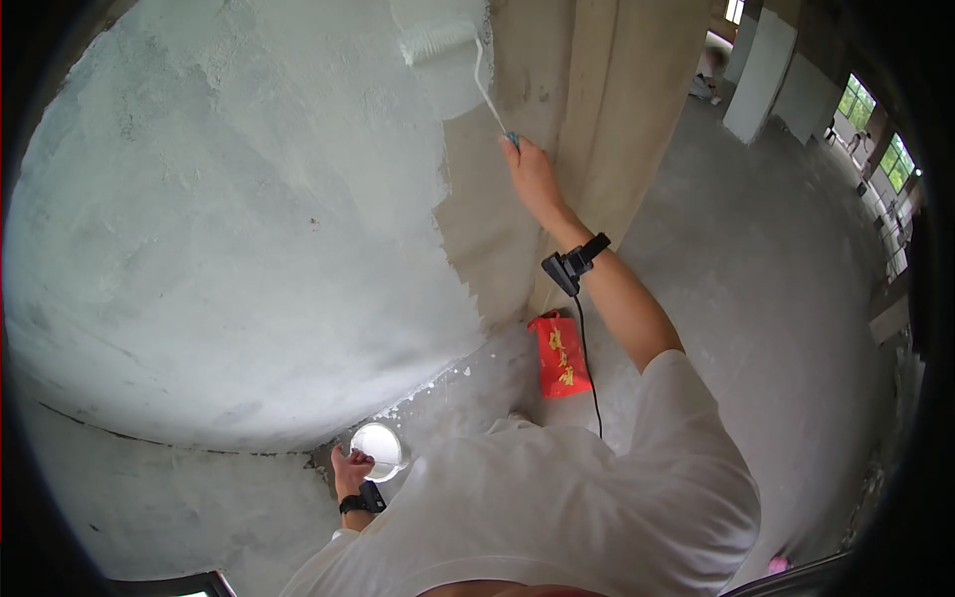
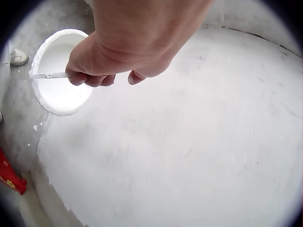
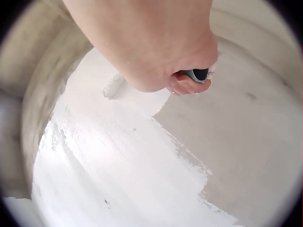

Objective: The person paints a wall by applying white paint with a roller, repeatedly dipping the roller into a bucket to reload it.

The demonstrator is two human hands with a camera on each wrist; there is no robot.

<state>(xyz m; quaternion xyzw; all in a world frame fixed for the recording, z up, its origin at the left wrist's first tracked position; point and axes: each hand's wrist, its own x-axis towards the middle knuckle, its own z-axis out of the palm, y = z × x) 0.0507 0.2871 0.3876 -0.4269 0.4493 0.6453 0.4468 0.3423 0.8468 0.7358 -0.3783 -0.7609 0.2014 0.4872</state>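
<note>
Wall (image 1: 249,199): mostly white leftward of your right hand (image 1: 534,179), bare strip beside it left uncoated | bucket (image 2: 52,52): below your left hand (image 1: 353,470), which grips its handle | roller (image 1: 438,42): beyond your right hand, gripped

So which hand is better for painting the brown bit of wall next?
Probably the right hand: it grips the roller up by the wall, near the brown bit. The left hand is lower, holding the white bucket by its handle.

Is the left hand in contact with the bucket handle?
Touching. The left wrist view shows the fingers of the left hand curled round the bucket handle.
</note>
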